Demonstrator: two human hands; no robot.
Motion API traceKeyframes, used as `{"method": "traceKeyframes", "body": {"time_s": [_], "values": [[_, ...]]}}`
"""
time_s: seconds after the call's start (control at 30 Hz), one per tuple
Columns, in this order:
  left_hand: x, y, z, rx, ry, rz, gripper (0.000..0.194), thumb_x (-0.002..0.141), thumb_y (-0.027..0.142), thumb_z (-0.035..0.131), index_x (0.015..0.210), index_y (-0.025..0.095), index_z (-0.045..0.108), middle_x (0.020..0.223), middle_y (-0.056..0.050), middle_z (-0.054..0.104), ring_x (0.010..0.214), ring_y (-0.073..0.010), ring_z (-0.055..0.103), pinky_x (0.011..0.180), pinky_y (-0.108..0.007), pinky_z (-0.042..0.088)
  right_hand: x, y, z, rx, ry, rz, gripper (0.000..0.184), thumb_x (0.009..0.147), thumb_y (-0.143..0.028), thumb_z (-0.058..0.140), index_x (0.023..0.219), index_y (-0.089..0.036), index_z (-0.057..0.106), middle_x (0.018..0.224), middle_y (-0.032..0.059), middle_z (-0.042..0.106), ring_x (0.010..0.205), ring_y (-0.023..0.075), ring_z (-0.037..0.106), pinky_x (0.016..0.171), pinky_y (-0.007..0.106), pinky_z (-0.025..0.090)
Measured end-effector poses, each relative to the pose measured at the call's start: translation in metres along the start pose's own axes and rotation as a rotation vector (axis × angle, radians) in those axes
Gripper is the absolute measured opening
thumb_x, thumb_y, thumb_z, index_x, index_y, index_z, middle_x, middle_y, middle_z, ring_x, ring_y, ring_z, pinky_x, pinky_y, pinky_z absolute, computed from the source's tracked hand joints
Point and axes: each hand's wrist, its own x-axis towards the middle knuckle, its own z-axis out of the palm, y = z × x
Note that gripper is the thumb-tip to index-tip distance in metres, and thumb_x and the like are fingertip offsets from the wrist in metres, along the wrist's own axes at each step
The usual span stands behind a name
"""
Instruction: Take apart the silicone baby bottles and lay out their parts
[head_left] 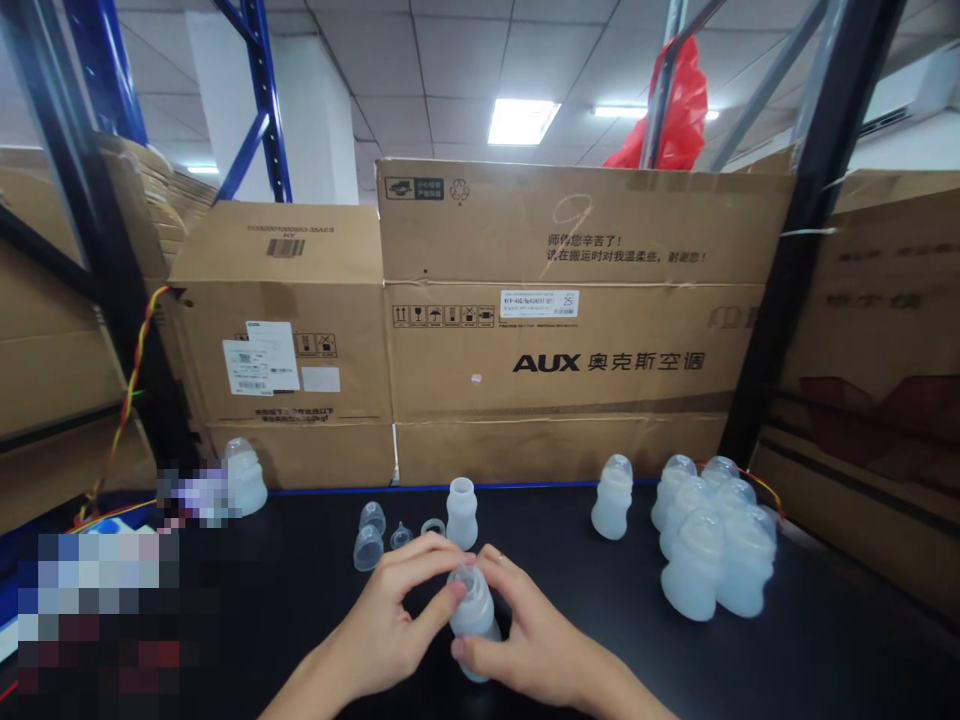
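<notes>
Bottle (474, 618) in translucent silicone sits low in the middle of the view, just above the black desk (825, 640), held between both of your hands. Your left hand (390, 625) comes in from the lower left, its fingers (431, 612) closed against the bottle's neck and upper left side. Your right hand (536, 640) wraps the bottle from the right, thumb low on the body and the other fingers curled over the top near the collar. Both sets of fingers are clamped on the bottle, which stands roughly upright with a slight tilt.

Just behind your hands lie loose parts: two clear caps (369, 538) side by side, a small nipple (400, 537) and a ring (433, 526). Beside the ring stands an open bottle body (461, 512) with no top on it. Further right a single capped bottle (612, 497) stands alone, and well apart from it, at the right end of the desk, a cluster of capped bottles (712, 545) stands packed together, touching. Another capped bottle (244, 477) stands at the far left, next to a blurred patch.

Large cardboard boxes (555, 330) line the back edge of the desk, one printed with "AUX". Blue and black rack posts (259, 95) rise on both sides, and a twisted red and yellow wire (127, 400) runs down the left post.
</notes>
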Motion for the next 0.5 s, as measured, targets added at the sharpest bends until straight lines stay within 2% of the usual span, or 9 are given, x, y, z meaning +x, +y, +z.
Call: {"method": "traceKeyframes", "body": {"time_s": [0.23,0.3,0.37,0.43,0.5], "values": [[0.004,-0.005,0.004,-0.023,0.052,-0.074,0.019,0.088,0.036,0.076,0.106,0.028,0.079,0.098,-0.004,0.073,0.089,-0.0177,0.069,0.084,-0.032,0.055,0.002,0.003,0.004,-0.309,0.045,0.002,0.031,0.065,-0.017,0.066,0.095,-0.021,0.062,0.097,0.0019,0.054,0.096,0.0223,0.051,0.086,0.032,0.043],[0.005,-0.004,0.004,0.025,0.041,-0.162,0.019,0.091,0.042,0.071,0.100,0.026,0.078,0.093,-0.003,0.072,0.082,-0.0169,0.067,0.074,-0.029,0.053,0.003,0.006,0.005,-0.375,0.074,0.021,0.028,0.063,-0.018,0.063,0.090,-0.022,0.056,0.094,0.0011,0.055,0.090,0.0206,0.052,0.078,0.029,0.041],[0.005,-0.002,0.004,0.148,0.011,-0.234,0.028,0.096,0.048,0.062,0.092,0.023,0.074,0.087,-0.003,0.069,0.076,-0.0167,0.062,0.067,-0.029,0.047,0.004,0.008,0.007,-0.416,0.088,0.073,0.025,0.063,-0.019,0.061,0.085,-0.023,0.051,0.084,-0.0020,0.057,0.076,0.0168,0.051,0.069,0.027,0.036],[0.002,-0.001,0.006,0.266,-0.056,-0.271,0.037,0.098,0.053,0.054,0.084,0.021,0.064,0.081,-0.002,0.063,0.071,-0.0162,0.056,0.064,-0.030,0.041,0.004,0.010,0.008,-0.487,0.095,0.121,0.023,0.064,-0.023,0.061,0.081,-0.023,0.046,0.075,-0.0039,0.058,0.065,0.0144,0.047,0.063,0.027,0.028],[-0.001,-0.004,0.008,0.290,-0.128,-0.298,0.042,0.100,0.055,0.048,0.078,0.021,0.055,0.078,-0.001,0.058,0.071,-0.0159,0.053,0.066,-0.030,0.039,0.004,0.011,0.008,-0.575,0.090,0.127,0.024,0.063,-0.026,0.063,0.080,-0.023,0.045,0.074,-0.0030,0.060,0.064,0.0149,0.048,0.062,0.028,0.024]]}}
